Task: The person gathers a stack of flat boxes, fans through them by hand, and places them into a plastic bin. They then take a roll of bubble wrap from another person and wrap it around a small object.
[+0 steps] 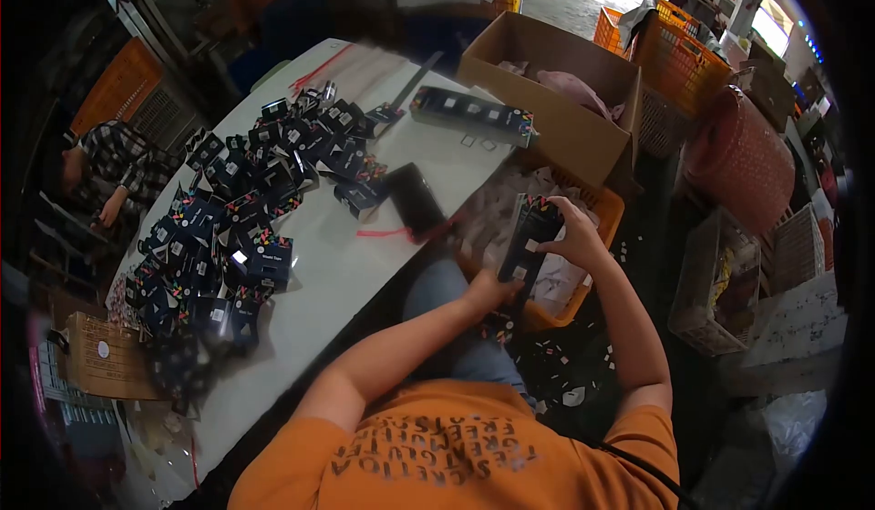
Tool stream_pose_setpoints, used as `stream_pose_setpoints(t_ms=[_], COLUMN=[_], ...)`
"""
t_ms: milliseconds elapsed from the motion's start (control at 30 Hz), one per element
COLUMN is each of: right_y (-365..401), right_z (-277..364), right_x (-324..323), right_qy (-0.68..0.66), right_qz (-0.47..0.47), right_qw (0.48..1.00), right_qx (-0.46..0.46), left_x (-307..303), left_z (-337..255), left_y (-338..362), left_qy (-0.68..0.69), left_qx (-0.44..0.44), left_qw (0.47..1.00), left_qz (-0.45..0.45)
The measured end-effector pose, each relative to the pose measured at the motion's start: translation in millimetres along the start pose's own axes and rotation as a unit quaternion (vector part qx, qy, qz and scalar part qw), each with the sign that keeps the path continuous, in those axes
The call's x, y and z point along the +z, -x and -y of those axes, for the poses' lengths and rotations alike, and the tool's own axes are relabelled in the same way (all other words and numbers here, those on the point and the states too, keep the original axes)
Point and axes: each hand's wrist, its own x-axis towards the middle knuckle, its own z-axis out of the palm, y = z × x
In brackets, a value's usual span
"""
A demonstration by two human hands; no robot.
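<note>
My left hand [492,291] grips the lower part of a long row of dark printed cartons [523,247] with white labels and bright patterned edges. Around the upper end of that row curls my right hand [576,234], thumb on its face. The row stands tilted above my lap, beside an orange crate [609,227] holding crumpled white paper. On the white table [337,255] to my left lies a big heap of similar dark cartons [273,164]. Another such row [472,114] rests near the table's far edge. A black phone-like slab [416,200] lies near the table edge.
A large open cardboard box [547,91] stands beyond the orange crate. Pink rolled wrap [738,159] and a white crate [715,282] are at right. Paper scraps [572,396] litter the floor. A person in a checked shirt [137,159] sits across the table.
</note>
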Motion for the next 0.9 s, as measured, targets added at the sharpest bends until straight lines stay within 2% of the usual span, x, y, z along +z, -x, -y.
stream_pose_setpoints(t_ms=[100, 200, 333, 400, 633, 733, 800, 900], right_y=[-10, -14, -14, -13, -5, -2, 2, 6], right_z=[-19, -18, -33, -38, -31, -34, -42, -48], right_x=[11, 9, 10, 8, 14, 29, 43, 61], right_qy=[-0.05, 0.002, 0.012, 0.062, 0.037, 0.069, -0.018, -0.059], right_qz=[-0.043, -0.004, -0.02, -0.009, 0.006, -0.045, -0.084, -0.117], right_qw=[0.998, 1.0, 1.0, 0.998, 0.999, 0.997, 0.996, 0.991], right_qx=[-0.005, 0.025, 0.015, 0.016, 0.02, -0.001, 0.033, 0.036], left_x=[5, 6, 9, 14, 14, 15, 13, 13], left_z=[-5, -1, 9, 12, 23, 18, 13, 13], left_y=[1, -4, -15, -16, -26, -24, -20, -18], left_qy=[0.014, 0.008, 0.016, 0.026, 0.069, 0.042, 0.02, 0.056], left_qx=[0.035, 0.037, 0.018, 0.01, 0.004, 0.012, -0.004, 0.009], left_qw=[0.999, 0.999, 1.0, 1.0, 0.998, 0.998, 0.999, 0.997], left_qz=[-0.014, -0.024, 0.002, -0.008, -0.009, -0.033, -0.039, -0.058])
